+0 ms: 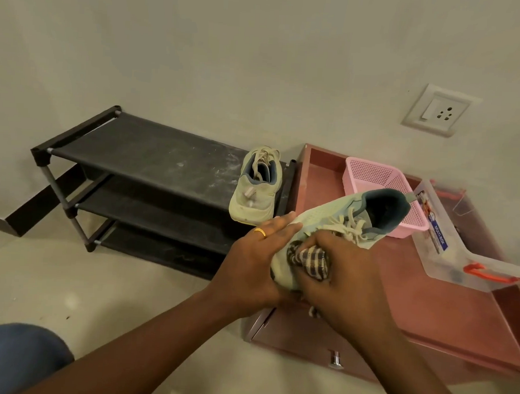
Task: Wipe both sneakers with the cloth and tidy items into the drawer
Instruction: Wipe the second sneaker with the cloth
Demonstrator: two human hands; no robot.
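Wiping's on: I have one sneaker [336, 213] over the open drawer [320, 176], left hand [249, 262] cradling its toe with straight fingers, right hand [345, 273] with its grip bunched round the checked cloth [308, 259] pressed there; next, I reckon, the second sneaker [256, 193] on the shoe rack [152, 158].
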